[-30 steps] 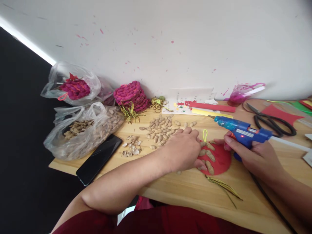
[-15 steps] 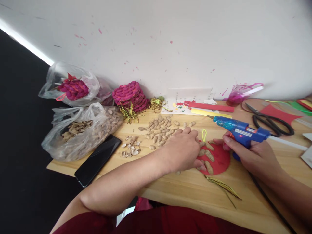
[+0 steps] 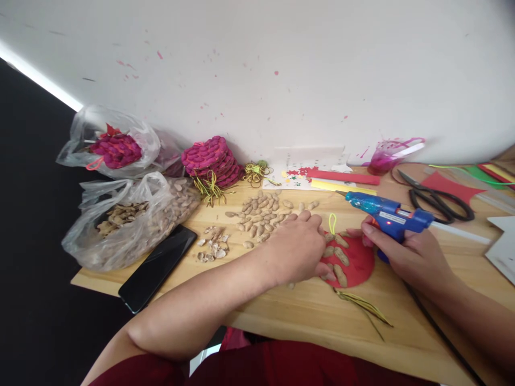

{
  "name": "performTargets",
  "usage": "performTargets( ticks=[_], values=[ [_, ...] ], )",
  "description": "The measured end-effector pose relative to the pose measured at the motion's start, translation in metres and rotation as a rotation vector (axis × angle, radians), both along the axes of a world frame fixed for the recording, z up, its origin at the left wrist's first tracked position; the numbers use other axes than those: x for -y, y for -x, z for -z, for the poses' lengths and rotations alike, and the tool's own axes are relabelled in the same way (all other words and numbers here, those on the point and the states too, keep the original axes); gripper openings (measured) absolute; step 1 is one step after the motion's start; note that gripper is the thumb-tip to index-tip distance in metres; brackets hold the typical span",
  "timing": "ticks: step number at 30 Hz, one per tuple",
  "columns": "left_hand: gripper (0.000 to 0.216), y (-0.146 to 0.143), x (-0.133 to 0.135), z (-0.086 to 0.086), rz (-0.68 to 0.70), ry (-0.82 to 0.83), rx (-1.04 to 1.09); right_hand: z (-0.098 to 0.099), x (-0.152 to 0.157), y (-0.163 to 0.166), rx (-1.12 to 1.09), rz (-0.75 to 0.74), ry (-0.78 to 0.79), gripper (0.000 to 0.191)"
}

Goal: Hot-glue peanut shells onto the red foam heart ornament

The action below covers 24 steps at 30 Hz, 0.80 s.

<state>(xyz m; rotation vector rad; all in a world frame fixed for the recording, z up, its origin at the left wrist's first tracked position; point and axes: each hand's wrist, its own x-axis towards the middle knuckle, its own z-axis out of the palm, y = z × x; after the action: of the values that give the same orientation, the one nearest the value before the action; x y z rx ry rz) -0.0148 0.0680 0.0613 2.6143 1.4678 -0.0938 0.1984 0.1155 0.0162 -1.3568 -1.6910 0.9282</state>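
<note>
My right hand point(image 3: 414, 252) is wrapped around a blue hot glue gun point(image 3: 388, 212), its nozzle pointing left and a small red light lit on its side. A round red disc point(image 3: 360, 262) lies on the table with several peanuts point(image 3: 341, 256) on it, a yellow loop at its top and green-brown tassel strings point(image 3: 364, 306) below. At the disc's left edge, my left hand point(image 3: 300, 246) has its fingers curled and its thumb pressed on a peanut; the hand hides part of that side. A spread of loose peanuts point(image 3: 261, 212) lies just beyond the left hand.
Left are a phone point(image 3: 156, 268), broken shells point(image 3: 213, 246) and a plastic bag point(image 3: 116, 241) of peanuts and shells. Behind stand stacked purple peanut discs point(image 3: 211, 161). Black scissors point(image 3: 440, 201), a red paper roll point(image 3: 344, 177) and a pink-stained cup point(image 3: 386, 158) are at the right back.
The whole view has shifted slightly, so things appear a little further left. Both hands keep nearly the same position, the right still holding the glue gun, the left at the disc's edge.
</note>
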Motion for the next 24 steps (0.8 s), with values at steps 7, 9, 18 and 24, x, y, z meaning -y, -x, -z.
performTargets(
  ticks=[7,9,18,24],
  values=[
    [0.062,0.0,-0.001,-0.001,-0.008,0.032,0.006,0.003,-0.005,-0.005,-0.161,-0.108,-0.027,0.037],
    [0.062,0.004,0.0,-0.004,-0.035,-0.019,0.044,0.004,-0.005,-0.007,-0.183,-0.15,-0.042,0.037],
    [0.015,0.115,0.012,-0.017,-0.548,-0.215,0.126,0.01,-0.006,-0.011,-0.238,-0.211,0.016,0.035],
    [0.02,0.167,0.015,0.013,-0.695,-0.227,0.136,0.016,-0.009,-0.012,-0.195,-0.206,-0.003,0.023]
  ],
)
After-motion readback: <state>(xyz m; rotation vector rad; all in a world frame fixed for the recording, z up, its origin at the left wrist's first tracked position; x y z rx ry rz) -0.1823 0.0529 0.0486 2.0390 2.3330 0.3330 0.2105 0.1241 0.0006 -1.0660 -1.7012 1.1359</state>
